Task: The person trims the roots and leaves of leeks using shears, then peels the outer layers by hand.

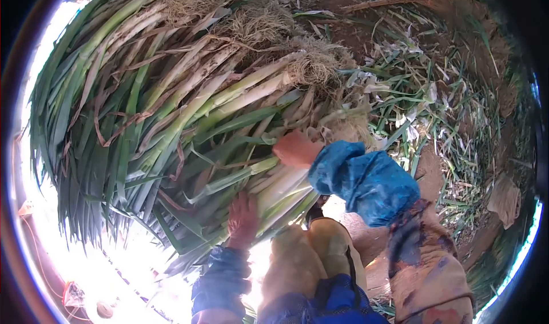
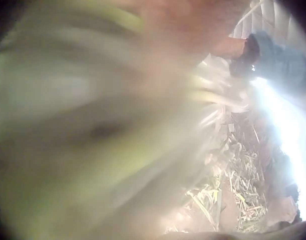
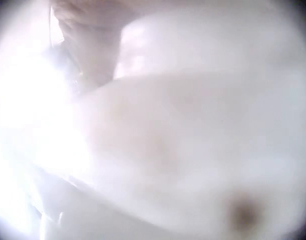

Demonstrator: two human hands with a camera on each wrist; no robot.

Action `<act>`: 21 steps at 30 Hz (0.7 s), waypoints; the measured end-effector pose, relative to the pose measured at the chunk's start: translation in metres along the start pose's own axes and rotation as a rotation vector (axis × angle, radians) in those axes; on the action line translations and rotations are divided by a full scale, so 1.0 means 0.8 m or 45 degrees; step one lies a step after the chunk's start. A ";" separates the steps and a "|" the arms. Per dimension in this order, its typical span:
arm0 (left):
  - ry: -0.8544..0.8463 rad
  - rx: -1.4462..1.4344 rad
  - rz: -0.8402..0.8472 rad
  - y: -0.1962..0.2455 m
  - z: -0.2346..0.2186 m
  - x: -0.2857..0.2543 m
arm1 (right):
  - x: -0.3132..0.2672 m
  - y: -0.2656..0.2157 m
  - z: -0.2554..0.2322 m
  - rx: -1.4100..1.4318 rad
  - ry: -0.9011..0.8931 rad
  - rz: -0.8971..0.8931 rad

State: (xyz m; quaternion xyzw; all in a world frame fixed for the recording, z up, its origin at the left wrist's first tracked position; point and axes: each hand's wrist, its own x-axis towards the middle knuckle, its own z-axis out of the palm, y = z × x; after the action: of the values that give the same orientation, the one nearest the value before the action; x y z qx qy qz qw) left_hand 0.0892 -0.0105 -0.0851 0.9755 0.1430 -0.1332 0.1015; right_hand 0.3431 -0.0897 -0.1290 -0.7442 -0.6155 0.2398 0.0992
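Note:
A bundle of leeks with pale stalks [image 1: 277, 195] lies just in front of the person's knees. The left hand [image 1: 243, 218] rests on its near side, fingers laid over the stalks. Farther right, the right hand [image 1: 297, 149] grips stalks at the bundle's upper side; its fingertips are hidden. In the left wrist view the hand [image 2: 178, 35] is blurred above green and white stalks [image 2: 68, 90]. Pale, blurred surfaces fill most of the right wrist view, with part of a hand [image 3: 93, 40] at the upper left.
A large heap of leeks [image 1: 189, 89] spreads across the left and top, its roots [image 1: 320, 66] toward the right. Leaf scraps [image 1: 423, 106] litter the soil at right, with a pale rag-like piece [image 1: 505, 201] at the far right. The person's knees [image 1: 311, 247] are below the bundle.

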 end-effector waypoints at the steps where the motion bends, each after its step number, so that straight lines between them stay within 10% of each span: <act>1: 0.015 -0.005 0.018 -0.001 0.001 -0.002 | -0.008 -0.002 -0.013 0.006 -0.130 0.022; 6: -0.013 -0.041 -0.013 -0.015 0.012 -0.001 | -0.052 0.090 -0.139 0.272 -0.165 0.568; 7: 0.040 -0.043 0.016 -0.018 0.011 0.002 | -0.084 0.163 -0.124 -0.021 0.308 0.000; 8: 0.000 -0.070 -0.006 -0.018 0.010 0.007 | -0.086 0.164 -0.182 0.066 -0.114 0.703; 11: -0.098 -0.103 -0.059 -0.025 0.002 0.010 | -0.197 0.287 -0.263 -0.539 0.184 1.142; 15: -0.089 -0.114 0.007 -0.026 0.003 0.014 | -0.443 0.430 -0.427 0.271 1.136 1.512; 18: -0.094 -0.047 0.069 -0.025 -0.002 0.006 | -0.383 0.283 -0.399 -1.374 0.367 1.560; 21: -0.011 0.029 0.109 -0.020 0.009 -0.002 | -0.267 0.158 -0.277 -0.550 0.606 0.885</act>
State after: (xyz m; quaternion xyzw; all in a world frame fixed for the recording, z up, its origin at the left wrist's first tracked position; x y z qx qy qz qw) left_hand 0.0810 0.0024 -0.0944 0.9811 0.0993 -0.1347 0.0966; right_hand 0.5319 -0.2911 0.0567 -0.9440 -0.3258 -0.0521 -0.0058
